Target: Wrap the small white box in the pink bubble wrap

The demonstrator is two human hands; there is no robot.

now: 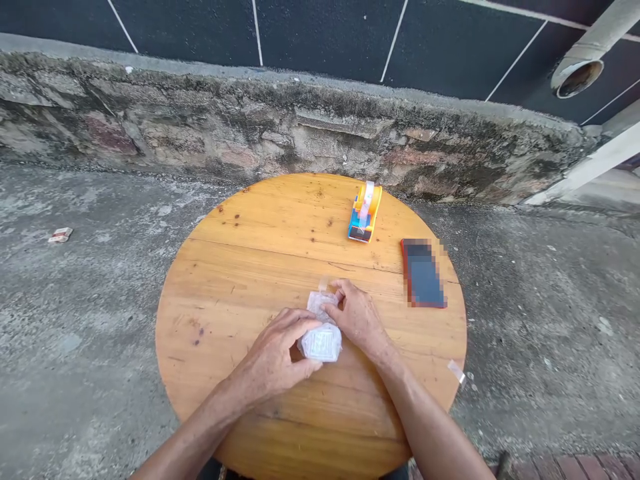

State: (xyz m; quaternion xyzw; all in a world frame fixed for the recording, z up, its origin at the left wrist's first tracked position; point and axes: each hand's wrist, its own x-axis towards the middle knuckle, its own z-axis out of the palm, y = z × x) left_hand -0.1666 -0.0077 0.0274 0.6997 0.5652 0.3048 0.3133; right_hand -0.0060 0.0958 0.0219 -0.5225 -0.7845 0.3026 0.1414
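A small white package (321, 345) in clear, crinkled plastic wrap lies near the middle of the round wooden table (220, 280). My left hand (275, 350) grips it from the left, with the thumb at its near edge and the fingers over its far side. Beyond the package extends a loose flap of the wrap (319, 303), and a clear strip of tape (324, 285) sticks out from the flap's far end. My right hand (360, 319) is closed on the flap's right edge, thumb on the plastic and index finger near the tape.
Toward the back of the table stands a yellow and blue tape dispenser (366, 213). A phone in a red case (425, 273) lies at the right. A piece of tape (456, 371) clings to the table's right edge. Behind the table runs a stone wall base (300, 133).
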